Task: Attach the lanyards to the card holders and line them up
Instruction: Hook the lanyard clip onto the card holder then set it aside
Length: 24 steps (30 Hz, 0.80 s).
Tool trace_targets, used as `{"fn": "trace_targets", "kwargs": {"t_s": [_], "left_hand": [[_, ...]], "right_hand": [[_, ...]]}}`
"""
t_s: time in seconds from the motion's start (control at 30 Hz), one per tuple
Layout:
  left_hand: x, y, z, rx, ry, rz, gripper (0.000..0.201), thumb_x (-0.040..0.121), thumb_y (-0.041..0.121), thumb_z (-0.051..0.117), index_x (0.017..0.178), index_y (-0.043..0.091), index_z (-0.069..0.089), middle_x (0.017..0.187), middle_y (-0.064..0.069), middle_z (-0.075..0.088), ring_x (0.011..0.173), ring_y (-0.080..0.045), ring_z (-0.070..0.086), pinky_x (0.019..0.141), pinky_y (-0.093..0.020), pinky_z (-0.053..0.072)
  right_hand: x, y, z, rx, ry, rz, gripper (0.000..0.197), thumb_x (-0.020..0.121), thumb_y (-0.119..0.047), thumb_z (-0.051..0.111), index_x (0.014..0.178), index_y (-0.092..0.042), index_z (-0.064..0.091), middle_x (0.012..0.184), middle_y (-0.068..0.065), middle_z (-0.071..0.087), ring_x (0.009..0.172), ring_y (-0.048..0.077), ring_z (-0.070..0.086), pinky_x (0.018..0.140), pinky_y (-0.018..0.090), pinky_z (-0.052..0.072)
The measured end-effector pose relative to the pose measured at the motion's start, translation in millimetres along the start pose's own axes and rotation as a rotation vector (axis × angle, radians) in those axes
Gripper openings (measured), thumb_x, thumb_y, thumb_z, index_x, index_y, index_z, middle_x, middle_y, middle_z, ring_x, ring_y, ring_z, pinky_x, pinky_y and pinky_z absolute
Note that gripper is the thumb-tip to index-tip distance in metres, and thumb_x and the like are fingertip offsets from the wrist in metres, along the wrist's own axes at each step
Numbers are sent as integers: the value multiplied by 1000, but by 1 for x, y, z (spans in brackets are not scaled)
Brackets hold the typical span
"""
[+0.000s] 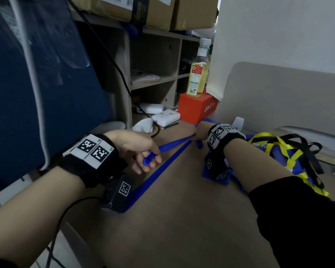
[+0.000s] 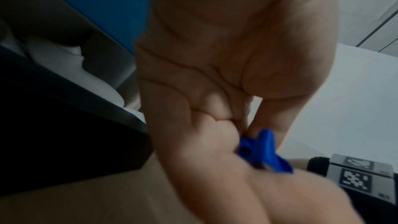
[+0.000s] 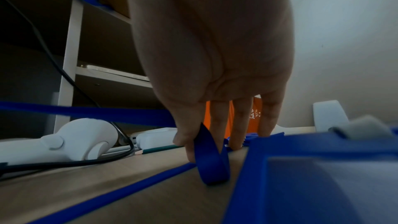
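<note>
The left hand [image 1: 141, 151] pinches the blue clip [image 2: 267, 152] at the end of the blue lanyard [image 1: 174, 144], thumb and fingers curled tight on it, near the left side of the desk [image 1: 182, 219]. The right hand [image 1: 201, 132] is farther away and to the right. Its thumb and first finger pinch the strap where it folds into a loop, and its other fingers [image 3: 241, 125] point straight down, touching the desk. The strap runs between the two hands, and another part lies flat on the desk.

A blue card holder [image 3: 323, 176] sits just beside the right hand, under the right wrist. More straps, yellow and black [image 1: 290, 151], lie in a heap at the far right.

I think the step now is pulling the strap straight so the clip is ready. To do it well, keep the strap flat with no twist. Hold the clip firmly so it does not slip. Then bring the clip over to the card holder's top. I cannot see its slot here.
</note>
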State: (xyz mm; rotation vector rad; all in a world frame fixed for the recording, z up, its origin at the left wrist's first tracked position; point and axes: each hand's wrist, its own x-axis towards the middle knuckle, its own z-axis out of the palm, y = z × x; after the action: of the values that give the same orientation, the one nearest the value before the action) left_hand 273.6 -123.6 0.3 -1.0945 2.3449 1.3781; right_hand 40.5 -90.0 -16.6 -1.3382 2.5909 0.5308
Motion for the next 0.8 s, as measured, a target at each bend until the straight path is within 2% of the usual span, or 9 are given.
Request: {"fn": "trace_targets", "kwargs": {"t_s": [0.17,0.33,0.4,0.47,0.53,0.6,0.67,0.73,0.8], "left_hand": [[-15,-14,-10,43,-10,-50,27,98,18,43,91,10,67,70,-3,65,61,-15,63,56,-27,52],[-10,-15,-4,13,-3,-37,25,96,16,43,89,11,66,68,-2,62,59,-14,60,58,-29,52],[-6,-12,-2,3,7,-26,23,95,15,44,87,12,65,67,-2,60,57,-13,57,57,-28,51],[-1,-7,1,2,9,-13,22,94,15,44,85,14,64,65,0,56,55,-12,53,56,-27,49],[4,0,4,-4,14,2,21,94,15,45,83,15,62,62,1,53,52,-11,50,53,-24,47],[10,7,9,-19,20,6,20,93,17,45,80,16,61,61,1,50,50,-11,46,48,-21,43],[17,13,13,-22,12,2,21,92,18,46,76,17,60,59,2,48,49,-11,43,46,-20,40],[22,15,15,-23,3,-2,22,92,18,46,75,16,61,57,2,49,49,-11,44,45,-20,40],[24,15,16,-23,-2,2,23,94,20,46,79,16,63,60,2,50,51,-10,45,46,-19,42]], "right_hand": [[10,-4,0,4,-5,22,53,101,-40,41,134,1,46,136,16,50,125,28,49,101,31,38],[8,-6,0,4,-23,-107,45,99,-31,49,130,2,52,115,13,55,97,23,56,92,28,44],[-5,-8,-3,122,-67,-257,48,95,-23,56,137,-3,48,129,11,51,116,24,51,97,28,40],[-23,-11,-6,379,-146,-391,58,89,-14,64,143,-17,44,148,3,39,137,20,34,107,23,29],[-39,-14,-7,568,-182,-544,64,82,-14,71,139,-31,47,148,-7,39,138,12,32,110,23,27],[-49,-20,-4,622,-214,-685,53,80,-15,72,125,-39,57,136,-12,53,128,5,44,110,26,33],[-55,-29,2,594,-172,-740,36,83,-10,70,114,-28,65,121,-3,64,110,7,55,103,27,41],[-51,-34,5,514,-24,-669,27,82,-17,70,109,-14,68,114,11,67,97,17,56,98,37,45],[-43,-34,10,394,45,-616,17,80,-31,69,94,-23,72,100,7,71,90,19,60,95,44,47]]}}
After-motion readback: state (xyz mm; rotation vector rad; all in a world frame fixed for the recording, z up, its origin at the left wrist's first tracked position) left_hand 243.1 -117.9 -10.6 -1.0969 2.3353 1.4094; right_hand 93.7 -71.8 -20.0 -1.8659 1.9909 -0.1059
